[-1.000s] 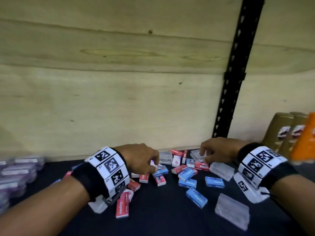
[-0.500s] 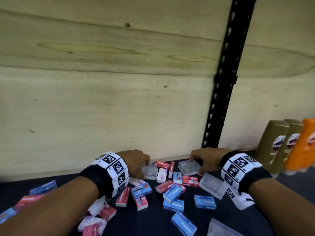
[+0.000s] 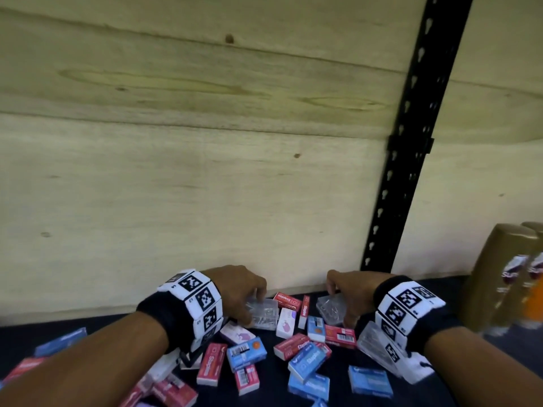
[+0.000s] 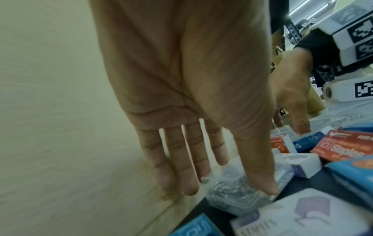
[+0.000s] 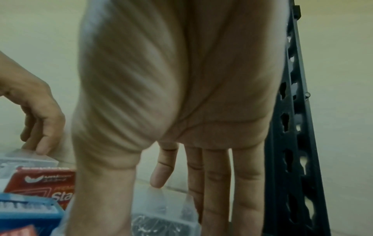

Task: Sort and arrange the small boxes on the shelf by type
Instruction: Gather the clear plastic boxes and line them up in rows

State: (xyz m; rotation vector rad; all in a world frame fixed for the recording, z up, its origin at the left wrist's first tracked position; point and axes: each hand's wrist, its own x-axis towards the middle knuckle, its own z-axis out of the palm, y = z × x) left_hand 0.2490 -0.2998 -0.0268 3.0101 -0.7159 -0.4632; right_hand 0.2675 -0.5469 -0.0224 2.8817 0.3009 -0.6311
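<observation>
Small boxes lie mixed on the dark shelf [image 3: 338, 390]: red staple boxes [image 3: 210, 364], blue ones [image 3: 307, 361], white ones with purple print [image 3: 286, 323] and clear plastic boxes. At the back of the pile, near the wall, my left hand [image 3: 254, 305] pinches a clear box of metal clips [image 3: 266, 315] between thumb and fingers, which also shows in the left wrist view with the left hand [image 4: 224, 188] on the clear box [image 4: 232, 196]. My right hand [image 3: 340, 304] grips a second clear box [image 3: 329, 309]; the right wrist view shows the right hand [image 5: 159, 207] with thumb in front of that box [image 5: 161, 220] and fingers behind it.
A pale wooden back wall [image 3: 176, 201] rises right behind the boxes. A black perforated upright [image 3: 405, 160] stands at the right, with tan and orange bottles [image 3: 499, 277] beyond it. Another clear box [image 3: 371, 343] lies under my right wrist.
Both hands left the coloured boxes in the middle of the pile, reached back toward the wall and took hold of the two clear boxes. The head view has shifted.
</observation>
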